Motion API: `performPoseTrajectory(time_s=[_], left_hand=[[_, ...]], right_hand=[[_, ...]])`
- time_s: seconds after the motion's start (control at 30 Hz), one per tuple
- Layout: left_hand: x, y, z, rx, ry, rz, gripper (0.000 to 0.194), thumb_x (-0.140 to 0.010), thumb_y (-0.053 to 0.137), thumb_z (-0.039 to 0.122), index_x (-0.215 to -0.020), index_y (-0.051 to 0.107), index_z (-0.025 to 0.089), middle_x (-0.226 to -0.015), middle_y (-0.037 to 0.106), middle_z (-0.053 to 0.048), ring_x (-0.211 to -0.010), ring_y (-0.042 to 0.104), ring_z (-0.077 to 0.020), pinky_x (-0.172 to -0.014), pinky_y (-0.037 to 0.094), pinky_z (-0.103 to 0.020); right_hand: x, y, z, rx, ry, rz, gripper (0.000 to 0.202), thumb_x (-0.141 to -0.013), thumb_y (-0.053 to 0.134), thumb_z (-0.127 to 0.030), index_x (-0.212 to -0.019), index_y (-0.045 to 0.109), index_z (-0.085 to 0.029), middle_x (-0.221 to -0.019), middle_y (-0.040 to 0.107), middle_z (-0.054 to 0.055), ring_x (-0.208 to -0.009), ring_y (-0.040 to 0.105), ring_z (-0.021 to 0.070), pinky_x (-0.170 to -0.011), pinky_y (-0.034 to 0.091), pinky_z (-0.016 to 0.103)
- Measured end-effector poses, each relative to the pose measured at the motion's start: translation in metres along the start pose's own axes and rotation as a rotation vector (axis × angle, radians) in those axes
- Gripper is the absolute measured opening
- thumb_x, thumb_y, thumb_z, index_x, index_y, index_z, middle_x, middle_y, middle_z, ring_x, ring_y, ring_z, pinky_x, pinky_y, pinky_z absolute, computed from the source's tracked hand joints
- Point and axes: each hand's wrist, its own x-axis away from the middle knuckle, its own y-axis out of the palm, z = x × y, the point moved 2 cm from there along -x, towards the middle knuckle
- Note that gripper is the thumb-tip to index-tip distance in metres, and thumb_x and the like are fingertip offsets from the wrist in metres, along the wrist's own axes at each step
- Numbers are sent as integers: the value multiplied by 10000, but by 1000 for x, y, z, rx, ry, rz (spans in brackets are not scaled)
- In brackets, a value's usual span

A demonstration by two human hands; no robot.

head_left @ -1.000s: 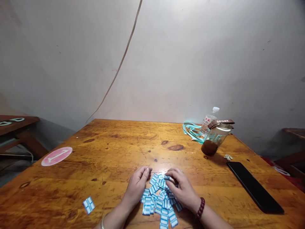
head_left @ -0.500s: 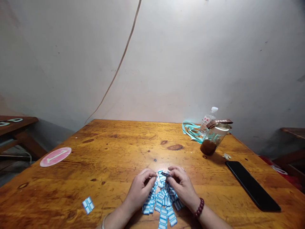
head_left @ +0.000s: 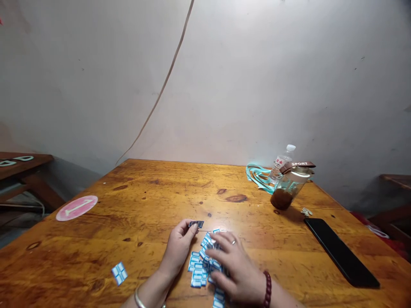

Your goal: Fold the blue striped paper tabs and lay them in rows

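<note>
A small dark-looking piece (head_left: 196, 224) is pinched between the thumb and fingers of my left hand (head_left: 180, 246), raised just left of a pile. The pile of small blue-and-white pieces (head_left: 198, 274) lies on the wooden table (head_left: 160, 192) near its front edge. My right hand (head_left: 233, 265), somewhat blurred, is spread palm down over the right part of the pile and hides many pieces. Its fingers are apart. A separate blue-and-white square (head_left: 119, 273) rests on the table to the left.
At the right lies a black phone (head_left: 342, 252), with small pale bits (head_left: 306, 212) behind it. A brown-strapped cup (head_left: 287, 190), a clear bottle (head_left: 281, 164) and a turquoise strap (head_left: 257, 175) are at the back right. A pink disc (head_left: 77, 208) is at the left.
My left hand has moved left and up, away from the pile, with a piece now showing in its pinch. My right hand has opened from a pinch and come down and left over the pile.
</note>
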Motion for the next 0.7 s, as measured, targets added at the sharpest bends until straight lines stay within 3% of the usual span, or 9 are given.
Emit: performPoseTrajectory(time_s=[0.07,0.13,0.2,0.27,0.37,0.47,0.57,0.7], left_hand=[[-3,-2,-2,22,-28,-2,182,-740,524,335,-711,570,161,-648,556,22,-611,488,-116,-569,382,-199],[-3,-2,-3,18,-28,-5,191,-733,530,340,-698,571,157,-632,549,24,-596,481,-111,-560,378,-196],[-2,-1,-2,5,-20,-8,194,-724,540,341,-680,568,154,-618,541,28,-588,474,-109,-559,375,-194],[-1,0,-2,-3,-22,-16,195,-726,538,343,-683,563,154,-620,535,30,-588,470,-107,-560,374,-194],[0,0,-1,-9,-26,-38,191,-737,528,339,-705,555,153,-627,525,31,-586,466,-104,-558,373,-194],[-1,0,-2,-19,-29,-53,177,-732,535,327,-701,551,154,-613,515,35,-578,461,-102,-552,369,-194],[0,1,-2,-34,-24,-67,149,-733,534,302,-703,553,157,-620,520,34,-585,460,-100,-555,366,-193],[7,8,0,-37,-18,-127,128,-736,534,273,-688,549,156,-619,523,34,-586,465,-97,-553,360,-192]], right_hand=[[0,1,-10,4,-106,-147,367,-731,535,-427,-1073,505,-300,-1245,415,19,-1149,319,236,-971,176,420],[1,3,-13,-4,-116,-178,271,-747,520,-428,-980,551,-294,-1151,497,0,-1096,376,206,-980,148,412],[0,5,-8,-22,-52,-97,140,-782,495,-354,-817,583,-251,-993,576,-12,-985,454,168,-984,121,411],[0,7,2,-63,47,35,174,-811,458,-280,-690,561,-209,-840,604,-14,-856,501,137,-963,171,389],[1,7,19,-147,192,248,222,-837,403,-244,-668,536,-189,-744,596,7,-750,516,128,-848,310,325],[2,6,36,-174,318,415,226,-829,402,-262,-665,535,-181,-729,591,30,-732,518,147,-732,362,292],[3,6,51,-146,438,428,209,-808,414,-264,-668,547,-184,-697,586,25,-700,519,158,-666,366,283],[4,6,55,-102,481,346,154,-788,435,-242,-741,577,-204,-749,599,16,-761,526,173,-728,348,317]])
